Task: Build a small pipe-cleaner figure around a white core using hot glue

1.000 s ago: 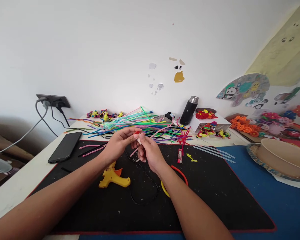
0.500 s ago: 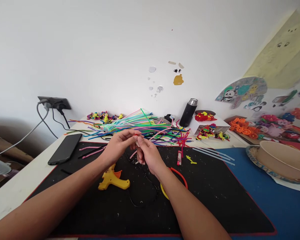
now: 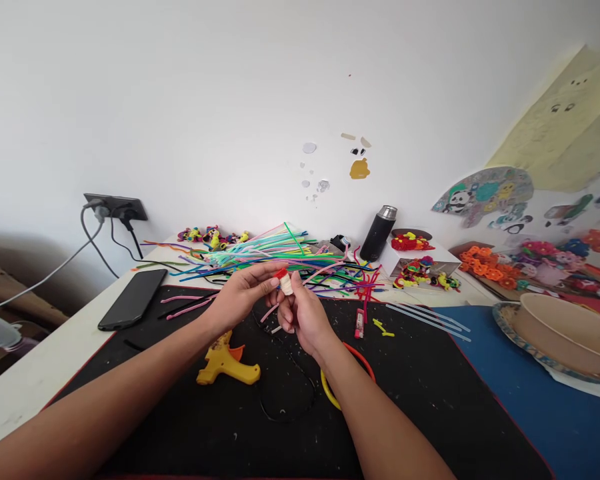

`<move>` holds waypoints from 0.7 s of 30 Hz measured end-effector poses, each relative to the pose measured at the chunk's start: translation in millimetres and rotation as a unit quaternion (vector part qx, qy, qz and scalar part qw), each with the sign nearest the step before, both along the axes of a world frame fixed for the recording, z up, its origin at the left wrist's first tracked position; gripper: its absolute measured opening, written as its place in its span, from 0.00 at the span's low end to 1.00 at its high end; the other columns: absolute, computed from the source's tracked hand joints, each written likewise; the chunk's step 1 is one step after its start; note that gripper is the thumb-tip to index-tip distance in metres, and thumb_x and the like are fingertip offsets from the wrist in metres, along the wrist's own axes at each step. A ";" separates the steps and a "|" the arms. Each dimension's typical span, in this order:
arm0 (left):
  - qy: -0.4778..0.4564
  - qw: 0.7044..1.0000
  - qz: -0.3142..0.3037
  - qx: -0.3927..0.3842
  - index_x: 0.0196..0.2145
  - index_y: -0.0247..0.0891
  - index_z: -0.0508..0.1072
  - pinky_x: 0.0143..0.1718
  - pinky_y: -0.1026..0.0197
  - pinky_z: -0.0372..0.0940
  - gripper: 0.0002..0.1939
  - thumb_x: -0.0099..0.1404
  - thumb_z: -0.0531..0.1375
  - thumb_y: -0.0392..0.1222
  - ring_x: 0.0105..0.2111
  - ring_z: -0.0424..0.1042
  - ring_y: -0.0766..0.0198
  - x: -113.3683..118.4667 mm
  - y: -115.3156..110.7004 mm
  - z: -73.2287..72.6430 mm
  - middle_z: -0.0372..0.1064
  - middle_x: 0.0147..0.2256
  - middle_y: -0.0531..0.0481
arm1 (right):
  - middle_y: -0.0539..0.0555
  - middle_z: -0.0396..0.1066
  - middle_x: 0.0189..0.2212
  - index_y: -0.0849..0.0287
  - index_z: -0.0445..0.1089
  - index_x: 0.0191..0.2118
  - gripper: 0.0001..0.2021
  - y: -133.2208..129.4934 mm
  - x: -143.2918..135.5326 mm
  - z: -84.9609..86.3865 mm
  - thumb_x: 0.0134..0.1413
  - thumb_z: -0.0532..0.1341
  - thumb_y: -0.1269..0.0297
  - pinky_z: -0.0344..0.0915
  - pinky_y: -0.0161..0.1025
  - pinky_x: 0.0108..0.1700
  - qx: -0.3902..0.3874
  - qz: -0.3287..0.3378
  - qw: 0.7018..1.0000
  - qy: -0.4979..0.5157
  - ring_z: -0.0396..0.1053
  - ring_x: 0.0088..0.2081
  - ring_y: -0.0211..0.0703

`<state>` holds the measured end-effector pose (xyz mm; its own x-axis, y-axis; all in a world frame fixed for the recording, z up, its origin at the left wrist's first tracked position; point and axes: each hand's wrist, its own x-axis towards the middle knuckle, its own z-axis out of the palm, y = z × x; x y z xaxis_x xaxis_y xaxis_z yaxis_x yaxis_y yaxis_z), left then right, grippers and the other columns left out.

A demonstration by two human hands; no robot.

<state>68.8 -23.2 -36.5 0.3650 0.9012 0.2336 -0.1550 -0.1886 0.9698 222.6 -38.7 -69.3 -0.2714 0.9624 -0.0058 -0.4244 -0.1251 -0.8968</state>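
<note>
A small red-and-white piece, wound like pipe cleaner (image 3: pixel 285 284), is pinched between my two hands above the black mat. My left hand (image 3: pixel 243 291) grips its red end with thumb and fingers. On the other side my right hand (image 3: pixel 303 310) holds the white part, thumb upright against it, fingers curled beneath. Below my left forearm lies a yellow hot glue gun (image 3: pixel 227 363) with an orange trigger. A red and yellow ring (image 3: pixel 363 360) lies partly hidden under my right forearm. Behind the hands spreads a heap of coloured pipe cleaners (image 3: pixel 265 250).
At left are a black phone (image 3: pixel 133 300) and a wall socket with plugs (image 3: pixel 116 208). A black flask (image 3: pixel 379 233) stands at the back. Clear glue sticks (image 3: pixel 430 317) lie on the mat's right edge, near a bowl (image 3: pixel 570 333). Finished pipe-cleaner figures (image 3: pixel 420 272) sit behind.
My hands have parted slightly and turned, so the red-and-white piece between them now shows. The view has tilted up a little; the things on the table stay in place.
</note>
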 end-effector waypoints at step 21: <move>0.093 0.990 0.079 0.070 0.41 0.37 0.80 0.33 0.60 0.69 0.20 0.60 0.70 0.56 0.35 0.76 0.56 -8.8 1.6 12.8 0.80 0.38 0.44 | 0.41 0.52 0.11 0.59 0.69 0.27 0.33 -5.0 -2.2 5.5 0.53 0.60 0.28 0.43 0.32 0.16 -0.014 0.002 1.000 -0.002 0.53 0.12 0.32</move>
<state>60.0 -21.5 -23.7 0.2705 0.9141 0.3021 0.0661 -0.3307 0.9414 220.3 -43.7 -63.7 -0.2743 0.9611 -0.0339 -0.4206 -0.1516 -0.8945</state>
